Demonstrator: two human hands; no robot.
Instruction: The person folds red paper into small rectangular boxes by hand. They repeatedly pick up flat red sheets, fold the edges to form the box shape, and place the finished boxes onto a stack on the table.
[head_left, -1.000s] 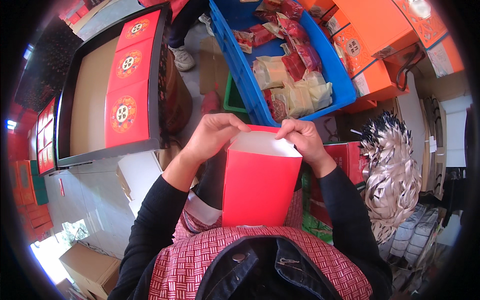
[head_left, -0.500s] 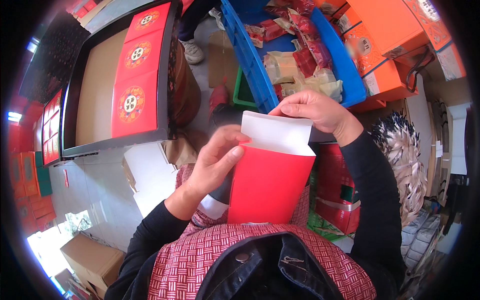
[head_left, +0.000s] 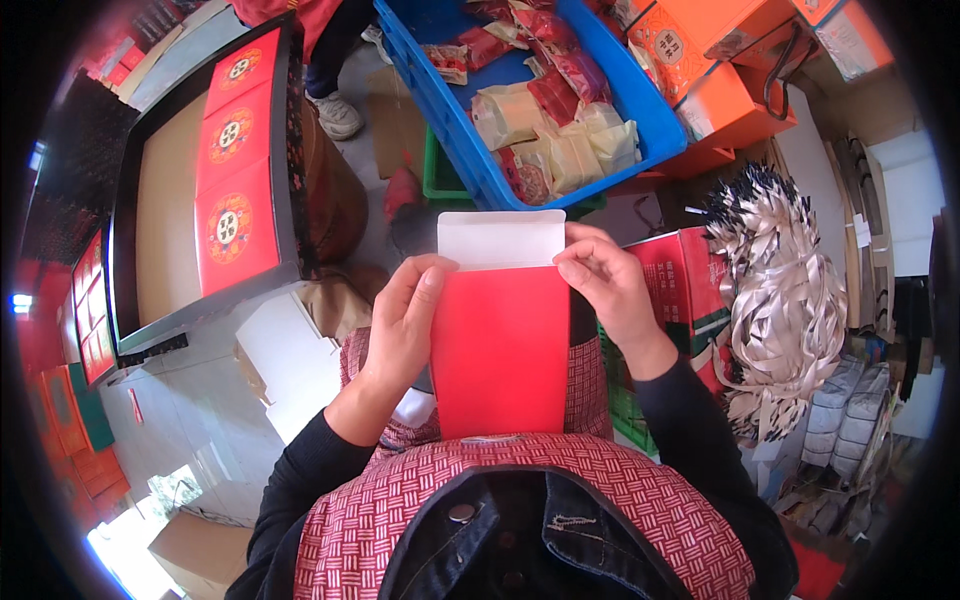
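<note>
Both hands hold a red box (head_left: 500, 350) upright over the lap, its white flap (head_left: 500, 240) raised.
The left grip (head_left: 402, 315) pinches the box's upper left edge between thumb and fingers; the right grip (head_left: 612, 292) pinches the upper right corner, where flap and red face meet. The box's lower end touches the checked apron (head_left: 520, 460). Just beyond the flap, a blue crate (head_left: 445, 105) holds wrapped packets (head_left: 575, 160), red and cream, with a green crate (head_left: 432, 165) beside it. To the right are a red carton (head_left: 662, 275), then a bundle of pale ribbons (head_left: 785, 325); orange boxes (head_left: 735, 105) stand farther up. To the left, a black tray (head_left: 291, 150) holds three emblem boxes (head_left: 232, 145) in a row. Near it shows another person's shoe (head_left: 337, 117).
</note>
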